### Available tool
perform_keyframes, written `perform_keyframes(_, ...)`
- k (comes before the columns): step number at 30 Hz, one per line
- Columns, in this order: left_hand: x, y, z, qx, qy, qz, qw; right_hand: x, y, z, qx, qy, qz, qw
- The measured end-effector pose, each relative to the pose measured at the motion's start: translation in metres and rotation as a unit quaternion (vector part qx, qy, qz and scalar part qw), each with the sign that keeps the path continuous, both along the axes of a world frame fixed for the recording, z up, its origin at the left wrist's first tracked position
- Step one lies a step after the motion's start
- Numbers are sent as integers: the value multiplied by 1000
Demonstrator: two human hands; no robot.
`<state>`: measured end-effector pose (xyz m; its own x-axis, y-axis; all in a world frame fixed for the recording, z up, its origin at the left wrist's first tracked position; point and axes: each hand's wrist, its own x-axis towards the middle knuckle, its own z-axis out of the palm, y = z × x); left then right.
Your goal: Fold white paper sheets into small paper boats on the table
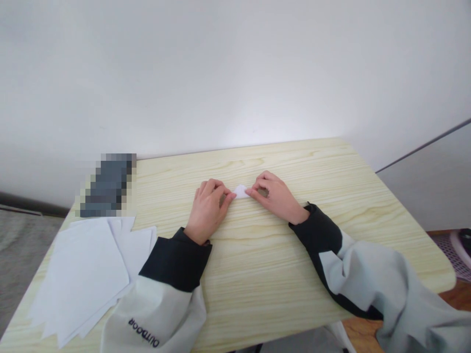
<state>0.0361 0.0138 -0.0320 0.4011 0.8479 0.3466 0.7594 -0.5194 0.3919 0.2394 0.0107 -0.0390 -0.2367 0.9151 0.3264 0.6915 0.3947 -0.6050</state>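
A small folded piece of white paper (241,191) is held near the middle of the table, with a rounded or pointed top edge. My left hand (210,206) pinches its left end between thumb and fingertips. At its right end, my right hand (275,195) has thumb and index finger closed on it in the same way. The fingertips cover both ends of the paper, so its full shape is hidden.
Several loose white sheets (88,264) lie in a fanned pile at the table's left. Behind them is a dark, blurred-out rectangular object (108,184). The pale wood table (312,166) meets a white wall (235,73). A pink basket (451,252) stands beyond the right edge.
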Motion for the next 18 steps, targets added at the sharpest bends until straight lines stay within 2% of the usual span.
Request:
perform_keyframes(6, 2, 0, 2, 1, -26, -8, 1000, -2, 0, 1, -7, -22, -12, 1000)
perform_keyframes(12, 1, 2, -2, 5, -22, -18, 1000, -2, -1, -1, -16, 8, -42, 999)
perform_keyframes(18, 4, 3, -3, -3, -37, -3, 999, -5, 0, -4, -3, -16, -55, 998)
